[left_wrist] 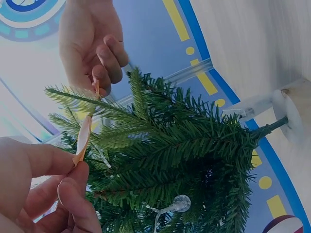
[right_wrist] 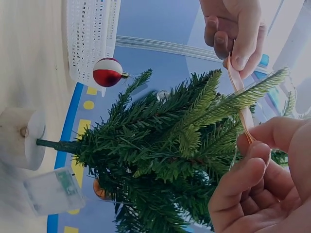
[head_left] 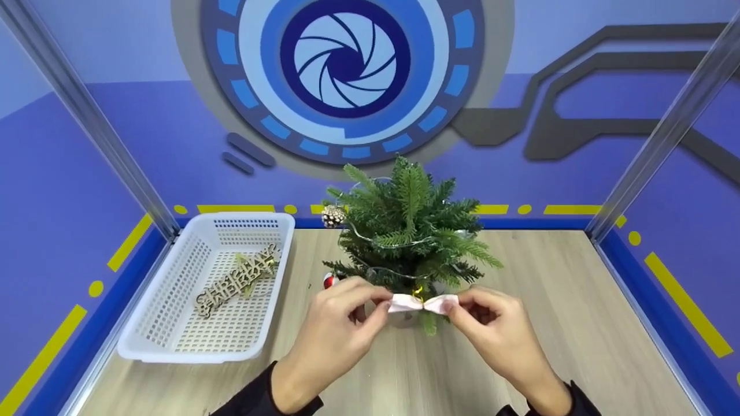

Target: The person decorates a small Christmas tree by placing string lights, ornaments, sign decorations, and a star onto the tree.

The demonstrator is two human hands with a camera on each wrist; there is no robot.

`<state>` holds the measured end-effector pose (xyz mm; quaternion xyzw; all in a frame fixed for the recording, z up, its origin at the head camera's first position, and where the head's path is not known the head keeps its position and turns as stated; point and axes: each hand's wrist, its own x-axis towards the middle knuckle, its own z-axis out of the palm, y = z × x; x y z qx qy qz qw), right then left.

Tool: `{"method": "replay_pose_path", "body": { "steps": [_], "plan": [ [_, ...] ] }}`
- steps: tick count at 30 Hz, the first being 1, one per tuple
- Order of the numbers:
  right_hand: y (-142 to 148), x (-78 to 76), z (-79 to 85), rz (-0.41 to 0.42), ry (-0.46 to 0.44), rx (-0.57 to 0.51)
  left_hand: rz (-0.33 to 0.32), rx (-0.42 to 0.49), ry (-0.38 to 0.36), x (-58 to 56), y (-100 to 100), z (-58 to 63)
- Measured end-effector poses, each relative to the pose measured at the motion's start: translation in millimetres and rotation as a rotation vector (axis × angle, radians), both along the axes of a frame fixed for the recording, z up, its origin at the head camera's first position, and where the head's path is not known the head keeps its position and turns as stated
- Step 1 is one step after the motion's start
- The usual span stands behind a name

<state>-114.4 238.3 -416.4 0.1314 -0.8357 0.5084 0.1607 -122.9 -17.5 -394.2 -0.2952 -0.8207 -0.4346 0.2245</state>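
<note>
A pale pink ribbon bow (head_left: 406, 303) with a gold middle is stretched level in front of a small artificial Christmas tree (head_left: 413, 199). My left hand (head_left: 341, 320) pinches its left end between thumb and forefinger. The opposite end is pinched by my right hand (head_left: 504, 326). In the right wrist view, a light green branch (right_wrist: 243, 99) crosses the ribbon near its middle. The left wrist view shows the bow (left_wrist: 83, 136) at the tips of the tree's branches, one hand at each end. Thin string lights wind around the tree, with a clear bulb (left_wrist: 181, 203) low in that view.
On the left stands a white perforated basket (head_left: 191, 357) with wooden lettering pieces (head_left: 231, 283) inside. A pine cone (head_left: 333, 215) and a red-and-white ball (right_wrist: 108, 72) hang on the tree. Beside its wooden base (right_wrist: 17, 138) is a clear battery box (right_wrist: 52, 193). Walls enclose the table.
</note>
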Motion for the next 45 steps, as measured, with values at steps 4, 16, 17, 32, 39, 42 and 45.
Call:
{"method": "replay_pose_path", "body": {
  "steps": [4,16,17,32,39,42,45],
  "plan": [
    [2.8,0.3,-0.1,0.035,0.034,0.03,0.012,0.002,0.004,1.6,-0.4,1.8],
    [-4.0,-10.8,7.2,-0.089,-0.03,0.042,0.105,-0.082,0.047,-6.4,1.9,1.8],
    [-2.5,-13.8,4.5,-0.088,-0.026,0.05,0.112,-0.092,0.056,-7.4,2.1,1.6],
    [-4.2,-28.7,1.4,-0.129,0.015,0.184,0.202,-0.251,0.314,-15.7,9.2,-0.2],
    [-7.3,-31.1,3.4,-0.156,0.071,0.219,0.205,-0.243,0.378,-19.1,12.1,-1.2],
    [-7.5,-31.2,2.3,-0.154,0.061,0.234,0.2,-0.249,0.37,-18.7,11.8,-1.5],
    [-7.1,-30.5,0.0,-0.145,0.017,0.231,0.195,-0.256,0.365,-18.2,11.3,-1.6]
  ]
}}
